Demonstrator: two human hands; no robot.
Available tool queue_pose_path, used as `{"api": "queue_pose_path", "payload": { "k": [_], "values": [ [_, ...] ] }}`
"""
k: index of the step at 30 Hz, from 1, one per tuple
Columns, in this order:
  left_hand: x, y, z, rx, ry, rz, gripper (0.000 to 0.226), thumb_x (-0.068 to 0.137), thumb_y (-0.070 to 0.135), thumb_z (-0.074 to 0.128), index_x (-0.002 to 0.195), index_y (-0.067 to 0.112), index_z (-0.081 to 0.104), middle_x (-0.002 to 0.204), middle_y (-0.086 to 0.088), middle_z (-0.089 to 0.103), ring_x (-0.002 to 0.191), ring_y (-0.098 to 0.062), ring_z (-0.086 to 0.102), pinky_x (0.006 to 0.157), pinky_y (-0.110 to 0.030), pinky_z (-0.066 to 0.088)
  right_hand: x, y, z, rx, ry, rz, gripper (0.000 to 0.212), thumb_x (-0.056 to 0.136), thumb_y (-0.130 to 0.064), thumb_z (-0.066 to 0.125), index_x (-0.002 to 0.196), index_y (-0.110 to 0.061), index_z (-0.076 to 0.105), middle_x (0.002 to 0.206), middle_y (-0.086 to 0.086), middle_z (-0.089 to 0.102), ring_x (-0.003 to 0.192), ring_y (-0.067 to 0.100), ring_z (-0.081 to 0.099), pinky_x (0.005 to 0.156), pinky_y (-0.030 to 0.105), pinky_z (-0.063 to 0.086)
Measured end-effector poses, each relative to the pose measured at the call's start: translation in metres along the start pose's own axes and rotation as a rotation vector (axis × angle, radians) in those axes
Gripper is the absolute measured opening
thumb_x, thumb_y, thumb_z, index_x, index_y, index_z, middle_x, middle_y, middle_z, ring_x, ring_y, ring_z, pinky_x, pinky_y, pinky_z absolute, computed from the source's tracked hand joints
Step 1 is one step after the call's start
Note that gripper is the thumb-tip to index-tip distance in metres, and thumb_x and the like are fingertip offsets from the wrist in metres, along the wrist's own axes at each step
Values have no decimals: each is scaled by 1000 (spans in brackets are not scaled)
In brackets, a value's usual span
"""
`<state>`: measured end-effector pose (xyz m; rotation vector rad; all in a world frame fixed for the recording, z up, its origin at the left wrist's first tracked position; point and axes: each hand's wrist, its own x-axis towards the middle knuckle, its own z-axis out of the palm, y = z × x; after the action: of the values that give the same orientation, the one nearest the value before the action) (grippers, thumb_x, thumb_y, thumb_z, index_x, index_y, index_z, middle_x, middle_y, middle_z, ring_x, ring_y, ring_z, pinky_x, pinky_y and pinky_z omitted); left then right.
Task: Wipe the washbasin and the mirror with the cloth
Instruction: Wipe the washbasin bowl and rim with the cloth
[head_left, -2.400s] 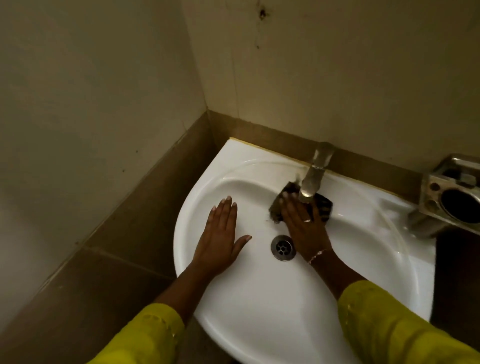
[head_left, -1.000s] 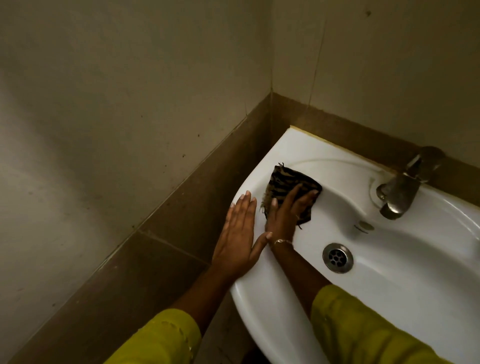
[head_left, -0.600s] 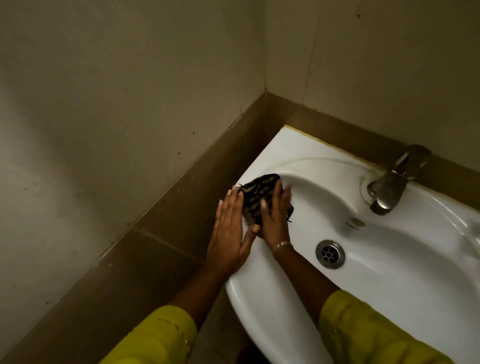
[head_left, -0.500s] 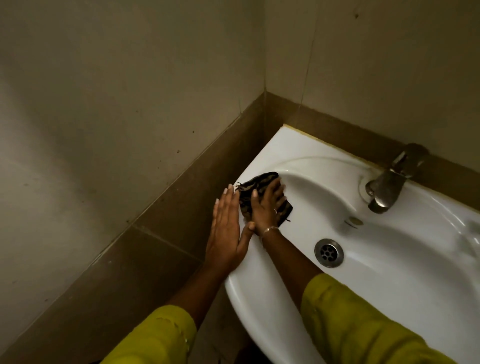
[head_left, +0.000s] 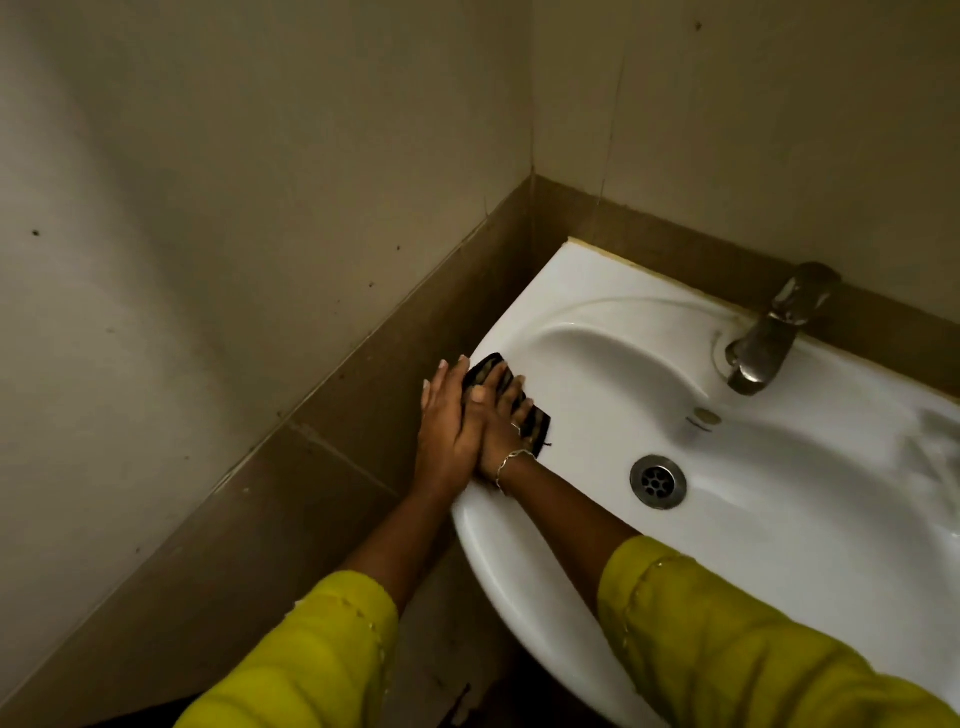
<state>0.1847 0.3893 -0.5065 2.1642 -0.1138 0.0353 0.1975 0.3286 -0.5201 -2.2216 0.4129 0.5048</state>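
The room is a dim bathroom corner with plain walls (head_left: 260, 208) and a band of brown tiles (head_left: 363, 395) low down. The big white washbasin (head_left: 779, 545) sits in that corner, with a metal tap (head_left: 769, 338) at the back and a round drain (head_left: 658, 480) in the middle. The person leans in with two yellow sleeves (head_left: 727, 639). The left hand (head_left: 445, 431) lies flat and open on the left rim, holding nothing. The right hand (head_left: 500, 421) presses the dark striped cloth (head_left: 524, 408) down flat under its fingers, right on that same rim, so the two hands touch side by side. A moment ago the cloth was a bit further up the rim and more of it showed; now it has slid nearer the front edge (and before that it was under the tap). So I think the wiping has gone from the bowl out to the left edge. No mirror shows here, so that part looks not done yet.
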Motion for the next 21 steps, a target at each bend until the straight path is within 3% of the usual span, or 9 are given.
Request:
{"api": "queue_pose_path", "payload": {
  "k": [3,7,11,14,21],
  "values": [
    [5,3,-6,97,-85,14,63,86,40,24,138,7,37,151,-11,32,144,-20,14,115,-26,1,-16,-2,7,-22,-3,7,64,98,-46,21,147,-19,-11,157,8,-11,144,32,-6,115,47,-2],
    [4,5,-14,257,-237,57,67,85,45,23,139,8,36,154,-11,26,146,-22,7,118,-37,4,-38,16,10,-106,-88,-82,75,94,-52,32,146,-23,-14,157,5,-16,144,29,-12,117,47,-6],
    [-12,5,-12,370,-328,114,54,97,40,29,141,8,33,155,-11,22,146,-21,3,117,-36,0,-62,32,7,-63,-201,-150,87,88,-52,47,147,-25,-13,157,3,-15,143,32,-15,117,50,-4],
    [-26,5,-3,414,-412,128,50,99,35,31,141,8,32,155,-11,21,146,-20,3,118,-37,1,-77,44,8,-112,-206,-199,86,86,-47,53,148,-23,-2,158,5,-3,144,32,-4,117,50,3],
    [-51,14,11,483,-597,100,57,98,44,27,141,8,31,155,-13,21,146,-22,3,117,-39,-1,-112,78,-2,-201,-333,-324,74,88,-37,53,148,-23,12,157,9,3,142,37,0,116,53,10]
  ]
}}
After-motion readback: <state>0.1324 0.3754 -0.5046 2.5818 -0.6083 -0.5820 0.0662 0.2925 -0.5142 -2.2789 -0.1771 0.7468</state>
